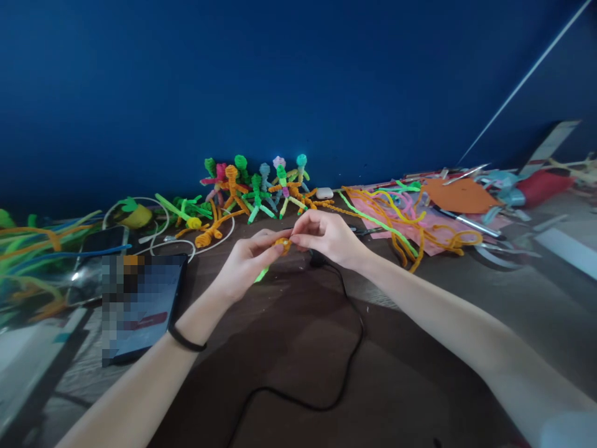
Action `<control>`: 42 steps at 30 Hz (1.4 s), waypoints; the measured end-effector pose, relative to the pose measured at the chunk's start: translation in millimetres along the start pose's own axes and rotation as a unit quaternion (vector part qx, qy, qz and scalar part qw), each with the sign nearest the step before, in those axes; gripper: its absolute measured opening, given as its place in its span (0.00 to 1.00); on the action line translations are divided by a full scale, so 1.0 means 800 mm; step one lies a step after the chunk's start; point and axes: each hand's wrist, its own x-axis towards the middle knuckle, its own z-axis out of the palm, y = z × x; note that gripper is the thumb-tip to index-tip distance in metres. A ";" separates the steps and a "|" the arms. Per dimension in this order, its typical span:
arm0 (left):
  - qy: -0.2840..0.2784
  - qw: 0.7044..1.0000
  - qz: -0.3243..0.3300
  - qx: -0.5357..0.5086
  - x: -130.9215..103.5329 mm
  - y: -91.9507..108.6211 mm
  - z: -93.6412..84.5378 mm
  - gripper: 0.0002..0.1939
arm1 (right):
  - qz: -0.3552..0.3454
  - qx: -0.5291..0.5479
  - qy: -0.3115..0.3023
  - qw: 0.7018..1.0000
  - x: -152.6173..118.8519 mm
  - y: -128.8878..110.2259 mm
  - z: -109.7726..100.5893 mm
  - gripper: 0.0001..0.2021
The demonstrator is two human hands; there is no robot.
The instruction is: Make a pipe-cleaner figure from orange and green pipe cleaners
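Between my two hands is a small orange-yellow pipe cleaner piece (282,245), wound into a coil. My left hand (247,258) is closed on it between thumb and fingers, and a bright green end (262,274) pokes out below that hand. At the coil's right side, my right hand (329,238) has thumb and forefinger pinched together; the exact bit in this pinch is hidden by the fingers. Just behind my hands, a group of pipe cleaner figures (256,198) in green, orange, pink and blue stands against the blue wall.
A tablet-like device (152,311) lies at left, near a heap of pipe cleaners (28,261) and a white cable (166,211). A black cable (347,373) winds across the table. At right are orange pipe cleaners (420,242), pink sheets (438,239), orange paper (461,195) and scissors (501,249).
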 end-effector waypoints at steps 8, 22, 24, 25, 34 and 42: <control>-0.016 0.998 0.024 0.054 0.000 0.007 0.004 0.16 | -0.088 -0.147 0.018 0.985 -0.008 -0.008 -0.001 0.04; 0.080 0.995 -0.002 0.059 0.003 0.007 -0.003 0.16 | 0.170 -0.508 0.030 0.844 0.001 0.001 -0.026 0.23; 0.089 0.995 -0.003 0.046 0.003 0.006 -0.003 0.16 | 0.197 -0.544 -0.005 0.816 0.000 0.010 -0.022 0.28; 0.091 0.995 0.001 0.041 0.003 0.006 -0.004 0.16 | 0.200 -0.545 -0.018 0.814 -0.001 0.014 -0.019 0.28; 0.147 0.981 0.051 0.119 0.003 0.001 -0.013 0.18 | 0.255 -0.315 -0.003 0.914 0.007 0.050 -0.029 0.18; 0.212 0.966 0.088 0.121 0.002 -0.002 -0.018 0.18 | 0.177 0.147 0.072 0.971 0.011 0.036 -0.026 0.05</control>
